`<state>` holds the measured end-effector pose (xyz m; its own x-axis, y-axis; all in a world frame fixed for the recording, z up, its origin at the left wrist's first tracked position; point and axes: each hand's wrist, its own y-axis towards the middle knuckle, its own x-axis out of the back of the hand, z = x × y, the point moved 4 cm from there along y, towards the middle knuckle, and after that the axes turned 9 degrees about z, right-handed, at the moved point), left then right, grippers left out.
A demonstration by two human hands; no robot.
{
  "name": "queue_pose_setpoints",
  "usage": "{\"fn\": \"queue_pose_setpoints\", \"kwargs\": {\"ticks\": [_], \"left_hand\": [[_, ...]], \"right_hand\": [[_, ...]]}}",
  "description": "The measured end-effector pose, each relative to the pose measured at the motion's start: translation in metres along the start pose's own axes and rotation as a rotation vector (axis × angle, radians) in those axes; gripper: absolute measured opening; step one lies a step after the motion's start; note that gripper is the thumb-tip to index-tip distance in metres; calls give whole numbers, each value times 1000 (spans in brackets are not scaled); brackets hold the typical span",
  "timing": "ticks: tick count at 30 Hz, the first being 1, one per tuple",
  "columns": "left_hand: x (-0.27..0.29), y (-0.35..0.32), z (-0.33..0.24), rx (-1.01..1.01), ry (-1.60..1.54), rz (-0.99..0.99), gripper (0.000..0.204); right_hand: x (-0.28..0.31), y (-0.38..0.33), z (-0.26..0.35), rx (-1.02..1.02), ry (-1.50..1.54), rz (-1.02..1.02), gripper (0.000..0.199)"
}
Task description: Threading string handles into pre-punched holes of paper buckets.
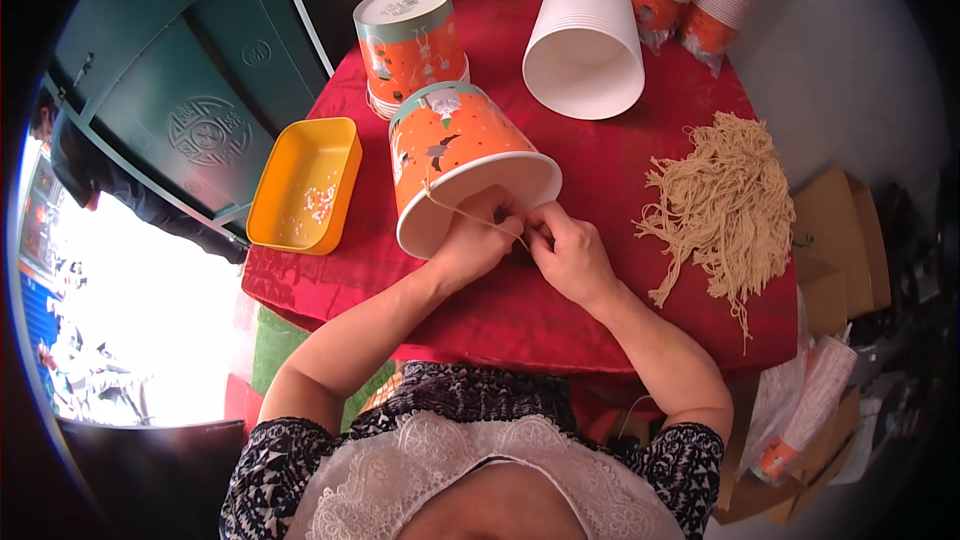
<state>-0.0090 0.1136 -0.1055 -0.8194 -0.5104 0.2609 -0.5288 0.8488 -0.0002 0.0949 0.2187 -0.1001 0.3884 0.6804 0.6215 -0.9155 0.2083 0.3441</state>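
Observation:
An orange paper bucket [455, 145] with a green band and printed figures lies tilted on the table, its white-rimmed mouth toward me. A thin beige cord [462, 210] comes from the bucket's side over the rim and runs across to my fingers. My left hand [482, 236] is at the mouth, fingers bent and closed on the cord, partly inside the bucket. Close beside it, my right hand [570, 248] pinches the cord between thumb and fingers. The fingertips nearly meet and hide the cord's end.
A red cloth covers the table [470, 305]. Left stands a yellow tray [268, 202] holding small white and red bits. Behind are upturned stacked orange buckets [408, 40] and a white bucket [583, 25] on its side. A heap of beige cords [722, 205] lies right; cardboard boxes [850, 230] stand beyond.

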Motion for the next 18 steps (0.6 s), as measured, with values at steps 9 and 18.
{"fn": "queue_pose_setpoints", "kwargs": {"ticks": [9, 18], "left_hand": [[-2, 1, -2, 11, -52, 42, 11], [0, -3, -5, 60, -83, 22, 20]], "right_hand": [[-1, 3, 2, 59, -77, -94, 8], [0, 3, 3, 36, -65, -114, 5]]}}
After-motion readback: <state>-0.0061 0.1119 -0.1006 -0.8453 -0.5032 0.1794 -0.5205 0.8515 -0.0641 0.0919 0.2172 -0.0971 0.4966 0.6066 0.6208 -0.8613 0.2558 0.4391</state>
